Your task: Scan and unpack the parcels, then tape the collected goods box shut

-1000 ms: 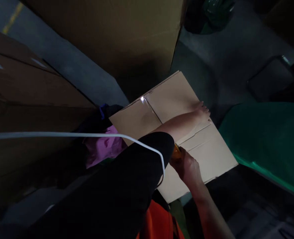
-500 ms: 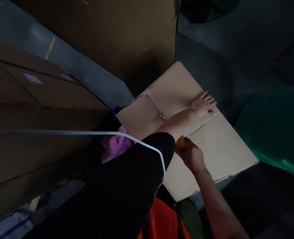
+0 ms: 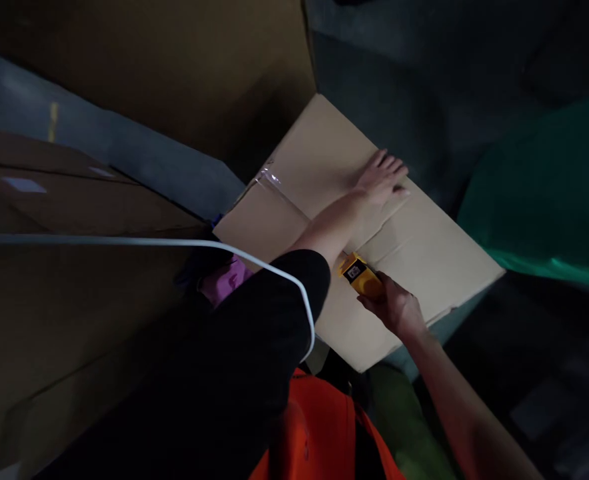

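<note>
A flattened cardboard box [image 3: 424, 260] lies tilted in front of me, with a strip of clear tape [image 3: 273, 179] near its upper left edge. My left hand [image 3: 380, 179] rests on it palm down, fingers spread and reaching to the far edge. Closer to me, my right hand [image 3: 397, 308] grips a small yellow box-shaped object [image 3: 364, 279]. A black-and-white printed label shows on the object's near end. Its tip is over the cardboard, just beside my left forearm; whether it touches the board I cannot tell.
Large cardboard boxes [image 3: 174, 73] stand at the upper left, and more [image 3: 74, 320] at the left. A white cable [image 3: 254, 257] crosses my left sleeve. Green sheeting [image 3: 544, 193] is at the right. A pink bag-like thing [image 3: 224, 280] lies by the board's left corner.
The yellow object, mostly hidden by my right hand and left arm before, now shows its labelled end. My left hand stays flat on the cardboard. The whole view has shifted.
</note>
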`<state>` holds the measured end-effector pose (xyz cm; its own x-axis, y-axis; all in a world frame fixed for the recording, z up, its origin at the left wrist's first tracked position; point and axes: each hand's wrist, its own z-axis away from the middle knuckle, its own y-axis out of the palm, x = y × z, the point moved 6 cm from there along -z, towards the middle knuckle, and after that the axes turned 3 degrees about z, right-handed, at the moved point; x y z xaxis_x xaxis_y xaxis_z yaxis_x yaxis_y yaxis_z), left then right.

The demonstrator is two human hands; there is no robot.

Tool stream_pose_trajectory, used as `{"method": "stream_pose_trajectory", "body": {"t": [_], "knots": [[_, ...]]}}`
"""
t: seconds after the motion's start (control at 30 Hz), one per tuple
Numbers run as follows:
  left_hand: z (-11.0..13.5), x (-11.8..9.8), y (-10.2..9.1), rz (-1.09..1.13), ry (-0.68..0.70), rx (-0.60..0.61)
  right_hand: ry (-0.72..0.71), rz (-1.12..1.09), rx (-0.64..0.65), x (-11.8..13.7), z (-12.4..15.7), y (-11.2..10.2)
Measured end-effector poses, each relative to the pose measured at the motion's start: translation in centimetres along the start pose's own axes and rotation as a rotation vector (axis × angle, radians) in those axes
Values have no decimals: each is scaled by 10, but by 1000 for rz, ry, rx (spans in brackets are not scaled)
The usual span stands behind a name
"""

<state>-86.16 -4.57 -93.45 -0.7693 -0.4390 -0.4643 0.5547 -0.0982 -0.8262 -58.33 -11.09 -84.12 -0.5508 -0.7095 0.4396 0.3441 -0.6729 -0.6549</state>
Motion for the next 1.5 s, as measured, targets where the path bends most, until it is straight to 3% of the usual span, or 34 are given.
{"method": "stream_pose_trajectory", "body": {"t": [0.1, 0.4, 0.57, 0.7, 0.83, 1.03, 1.17, 1.5], "knots": [[-3, 2, 2, 61, -55, 75, 19, -6, 3, -49, 42, -2], [-11, -10, 2, -223, -70, 94, 158, -7, 14, -204, 171, -3], [-15, -8, 10, -272, -88, 183, 155, -31, 17, -272, 215, 8], [-16, -5, 15, -270, -76, 173, 147, -93, 31, -314, 237, 26], [-16, -2, 18, -318, -94, 174, 174, -162, 54, -338, 246, 46], [-17, -4, 18, -382, -57, 177, 126, -226, 11, -349, 240, 68], [-20, -4, 19, -302, -18, 149, 92, -256, -8, -357, 237, 76], [-20, 1, 20, -143, -90, 100, 48, -272, -37, -362, 229, 88]]}}
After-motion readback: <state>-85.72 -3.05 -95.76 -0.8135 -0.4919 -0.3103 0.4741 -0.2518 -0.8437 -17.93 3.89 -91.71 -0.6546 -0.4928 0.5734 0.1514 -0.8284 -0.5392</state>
